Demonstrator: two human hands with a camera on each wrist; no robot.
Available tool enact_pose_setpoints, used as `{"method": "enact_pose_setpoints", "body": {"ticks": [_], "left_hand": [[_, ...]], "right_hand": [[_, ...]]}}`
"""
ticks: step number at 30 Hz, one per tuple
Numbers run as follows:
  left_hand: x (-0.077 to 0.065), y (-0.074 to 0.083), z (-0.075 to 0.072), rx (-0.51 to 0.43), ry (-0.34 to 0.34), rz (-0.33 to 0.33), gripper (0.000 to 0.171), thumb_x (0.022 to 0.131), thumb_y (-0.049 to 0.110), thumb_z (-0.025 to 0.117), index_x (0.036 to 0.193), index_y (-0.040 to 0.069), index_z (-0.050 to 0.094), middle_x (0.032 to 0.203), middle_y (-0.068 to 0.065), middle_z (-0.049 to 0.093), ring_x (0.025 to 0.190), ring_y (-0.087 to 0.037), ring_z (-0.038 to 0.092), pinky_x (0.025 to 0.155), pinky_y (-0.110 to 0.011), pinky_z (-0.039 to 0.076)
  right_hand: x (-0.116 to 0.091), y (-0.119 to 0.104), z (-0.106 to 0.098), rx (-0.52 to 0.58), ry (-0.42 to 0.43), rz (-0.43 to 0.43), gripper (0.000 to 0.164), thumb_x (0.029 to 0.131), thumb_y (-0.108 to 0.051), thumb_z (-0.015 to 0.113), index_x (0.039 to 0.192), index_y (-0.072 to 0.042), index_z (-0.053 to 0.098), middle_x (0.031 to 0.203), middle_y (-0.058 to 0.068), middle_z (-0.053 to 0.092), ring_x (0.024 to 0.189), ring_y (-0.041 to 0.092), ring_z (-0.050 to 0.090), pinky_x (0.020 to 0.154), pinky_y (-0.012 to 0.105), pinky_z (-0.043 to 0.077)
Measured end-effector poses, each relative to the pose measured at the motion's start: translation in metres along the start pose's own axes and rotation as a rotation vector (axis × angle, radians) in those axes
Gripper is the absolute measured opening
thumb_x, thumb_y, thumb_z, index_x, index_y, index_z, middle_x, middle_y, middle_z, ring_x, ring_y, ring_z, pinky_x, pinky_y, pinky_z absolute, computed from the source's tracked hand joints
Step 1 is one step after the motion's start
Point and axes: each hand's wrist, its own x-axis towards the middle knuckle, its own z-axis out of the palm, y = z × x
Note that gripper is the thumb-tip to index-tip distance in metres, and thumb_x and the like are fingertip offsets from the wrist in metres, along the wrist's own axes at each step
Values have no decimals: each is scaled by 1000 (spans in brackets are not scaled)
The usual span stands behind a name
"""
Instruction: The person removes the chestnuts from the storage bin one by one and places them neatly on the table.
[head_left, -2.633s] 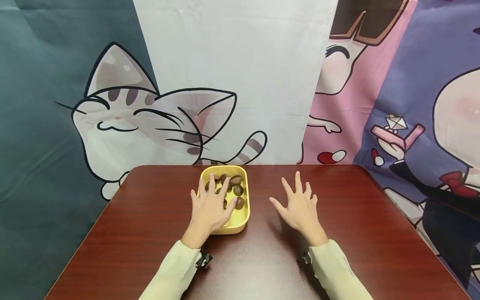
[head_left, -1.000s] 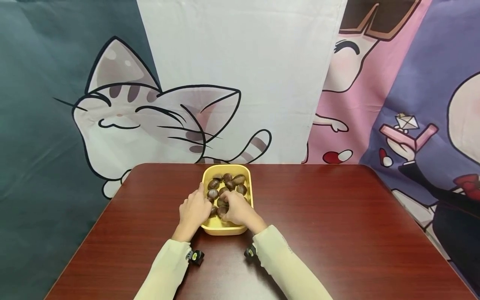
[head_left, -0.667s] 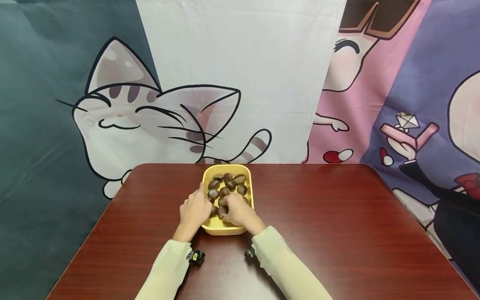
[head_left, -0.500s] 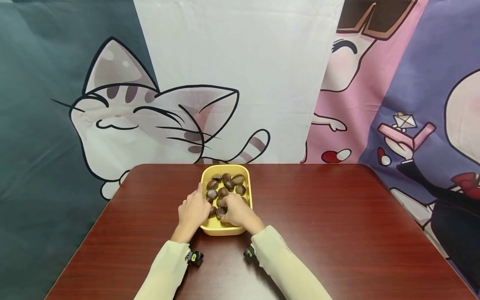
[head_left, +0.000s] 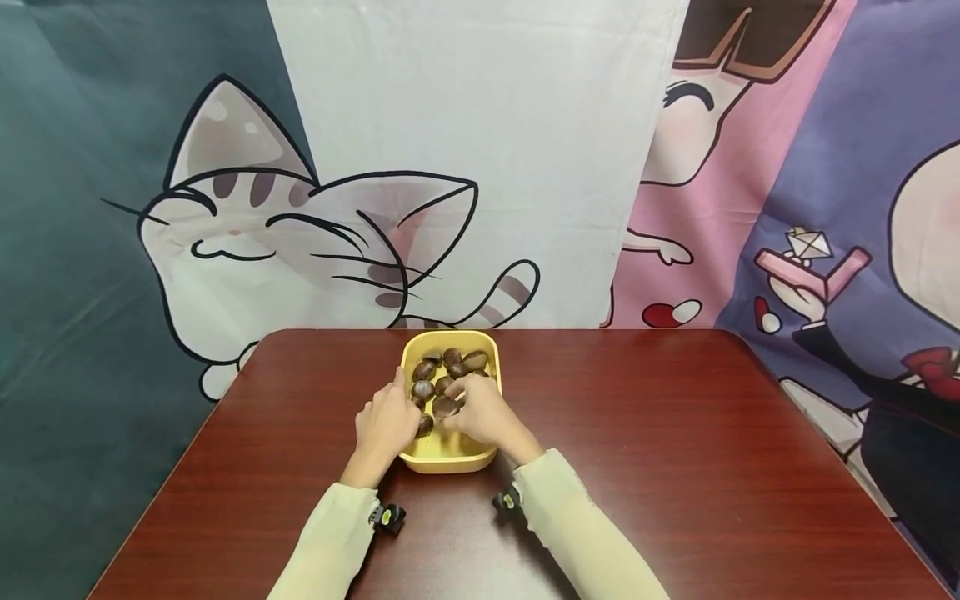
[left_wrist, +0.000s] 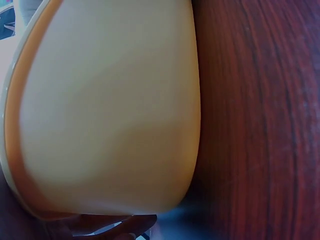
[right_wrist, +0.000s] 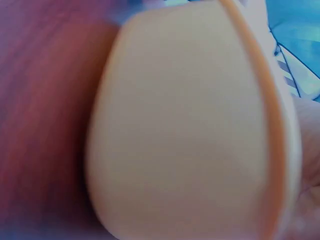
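A yellow plastic bin with several brown chestnuts in it stands at the table's far side. My left hand grips its left wall, thumb side over the rim; in the left wrist view the fingers show beyond the wall's end. Over the bin's right half, my right hand pinches a chestnut between thumb and forefinger, close above the others. The bin's outer wall fills most of the right wrist view, with part of the hand at the right edge.
The dark red wooden table reaches out on both sides of the bin. Behind it hangs a cartoon-printed cloth. Pale sleeves and a black wrist camera on the left wrist lie over the near table.
Both hands, earlier spread open above the table and bin, have moved: the left to the bin's left wall, the right leftward among the chestnuts. Just now the right shifts slightly, pinching a chestnut.
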Motion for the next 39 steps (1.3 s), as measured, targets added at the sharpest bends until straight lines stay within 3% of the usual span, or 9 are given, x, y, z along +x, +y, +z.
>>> {"method": "enact_pose_setpoints", "body": {"ticks": [10,15,20,29,39], "left_hand": [[-1,-1,1,-13,2,-8,66,91,15,46,155,7,33,135,-15,59,90,-43,66,67,-58,49],[-1,0,1,-18,2,-13,66,91,15,45,156,7,32,137,-14,58,88,-42,66,66,-56,49],[-2,1,0,-16,-5,-15,68,90,16,45,156,7,31,137,-14,58,86,-40,66,64,-53,48],[-1,1,-1,-8,-10,-13,69,90,16,44,156,7,30,138,-13,58,86,-40,66,64,-53,48],[-4,-1,1,-4,19,26,64,92,15,43,154,4,35,131,-16,61,80,-38,64,62,-51,49]], "right_hand": [[-7,17,-53,99,206,62,36,70,-8,82,104,-3,75,94,7,73,85,19,70,72,31,55],[-9,34,-75,111,265,60,34,71,-9,81,103,0,74,88,8,74,80,19,71,72,34,56],[-11,51,-88,118,316,133,36,72,-11,84,105,1,73,95,12,74,87,24,72,77,39,56],[-5,86,-77,63,348,226,34,73,-12,84,101,4,73,92,15,74,88,28,70,81,42,53],[-2,113,-50,15,262,287,32,73,-9,85,99,4,73,86,10,73,84,25,68,80,40,53]]}}
